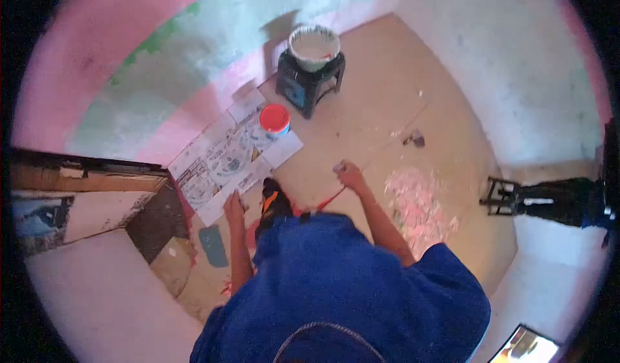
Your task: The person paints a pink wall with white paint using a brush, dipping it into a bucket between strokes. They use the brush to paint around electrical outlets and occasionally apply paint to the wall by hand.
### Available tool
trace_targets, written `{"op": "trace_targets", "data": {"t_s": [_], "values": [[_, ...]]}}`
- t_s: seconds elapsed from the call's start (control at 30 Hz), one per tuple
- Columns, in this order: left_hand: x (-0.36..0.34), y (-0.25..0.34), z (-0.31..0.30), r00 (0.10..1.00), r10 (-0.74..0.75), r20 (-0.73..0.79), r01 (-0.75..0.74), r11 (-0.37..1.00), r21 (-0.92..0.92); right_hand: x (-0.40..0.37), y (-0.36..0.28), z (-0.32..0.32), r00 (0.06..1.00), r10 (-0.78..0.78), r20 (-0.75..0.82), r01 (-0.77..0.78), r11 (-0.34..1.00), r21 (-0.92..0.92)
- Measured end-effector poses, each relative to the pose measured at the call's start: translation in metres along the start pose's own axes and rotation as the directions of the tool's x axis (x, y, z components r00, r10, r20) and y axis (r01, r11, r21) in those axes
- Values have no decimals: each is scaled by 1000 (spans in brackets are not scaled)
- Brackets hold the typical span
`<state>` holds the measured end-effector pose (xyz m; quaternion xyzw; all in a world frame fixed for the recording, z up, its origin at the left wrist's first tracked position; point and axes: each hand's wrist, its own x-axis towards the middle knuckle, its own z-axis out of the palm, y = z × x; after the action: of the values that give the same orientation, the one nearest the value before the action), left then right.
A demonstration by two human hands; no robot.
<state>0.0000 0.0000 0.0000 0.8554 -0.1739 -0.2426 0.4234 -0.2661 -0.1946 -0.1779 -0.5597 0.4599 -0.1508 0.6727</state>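
Observation:
My right hand [351, 176] is out in front of my body, closed on a small pale grey object [338, 167] whose kind I cannot make out. Lower and to the left, my left hand [234, 205] has its fingers curled in. A small dark bit shows at its fingertips, too small to name. That hand is nearest to the printed paper sheets [226, 163] spread along the wall. On the sheets' far end stands a tub with a red lid [275, 118]. My dark shoe with orange marks [274, 198] is between my hands.
A whitish basin [314, 48] rests on a dark plastic stool [310, 82] by the wall. Pink and white flakes [420, 208] litter the floor at right. A blue-grey flat piece [213, 247] lies at left. Another person's dark-clothed legs [555, 201] appear at far right beside a stool.

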Motion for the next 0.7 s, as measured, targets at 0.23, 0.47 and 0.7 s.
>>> {"op": "trace_targets", "data": {"t_s": [0.23,0.47,0.7], "values": [[54,29,253,947,-42,319,165,915,-369,-16,25,-234,910,66,-410,-215,920,-328],[148,61,278,927,-99,361,204,942,-265,43,1,-257,912,130,-388,-270,904,-332],[160,92,348,912,-161,377,275,922,-271,191,-48,-362,940,-200,-277,7,821,-571]]}}
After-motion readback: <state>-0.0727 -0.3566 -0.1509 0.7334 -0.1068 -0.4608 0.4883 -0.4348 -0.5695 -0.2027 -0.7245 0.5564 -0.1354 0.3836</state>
